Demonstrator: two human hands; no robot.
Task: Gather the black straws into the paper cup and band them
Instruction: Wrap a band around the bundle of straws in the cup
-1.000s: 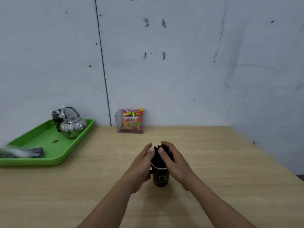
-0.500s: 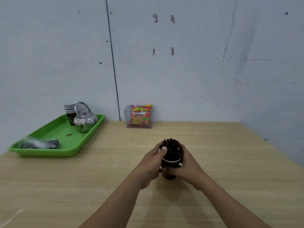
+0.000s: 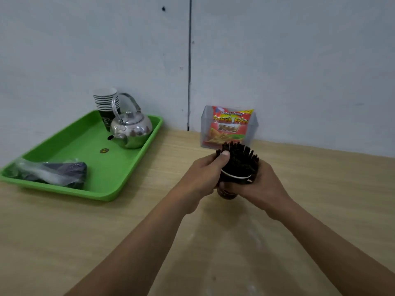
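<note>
At the far left of the counter (image 3: pixel 64 231): a green tray (image 3: pixel 89 189) carrying a steel kettle (image 3: pixel 131 130), a stack of paper cups (image 3: pixel 105 103) just behind it, and a crumpled plastic bag (image 3: pixel 53 171) with something dark inside, near the front rim. Against the wall (image 3: pixel 299 60), a clear holder (image 3: pixel 254 124) with a red-and-yellow snack packet (image 3: pixel 229 127) printed "French Fries" (smaller print too blurred to read). Directly in front of that packet, hiding part of its lower edge: the black straws (image 3: pixel 239 159), upright in the dark paper cup (image 3: pixel 227 192), ends bristling above the mouth. Gripped from both sides: left hand (image 3: pixel 201 176) curled round the bundle, thumb pressed on the straw ends; right hand (image 3: pixel 263 184) wrapped round the cup's right side. Pale print on the cup mostly covered, unreadable. Pale ring at the mouth, rim or band: cannot tell.
</note>
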